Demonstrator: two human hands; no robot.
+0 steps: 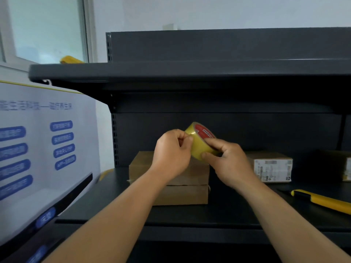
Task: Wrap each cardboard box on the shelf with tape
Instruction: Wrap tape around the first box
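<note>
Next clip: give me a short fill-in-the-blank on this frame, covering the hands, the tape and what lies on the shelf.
1. The right hand holds a roll of ____ tape.
2. The left hand pinches at the roll's ____ edge.
3. Below the hands, two plain cardboard boxes sit ____, one on the other.
4. The yellow utility knife lies on the shelf to the ____ of those boxes.

Missing words: yellow; left; stacked; right

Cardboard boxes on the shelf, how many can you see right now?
4. Two plain boxes are stacked behind the hands, upper on lower; a labelled box is further right; another is cut off at the right edge. More may be out of view.
</note>
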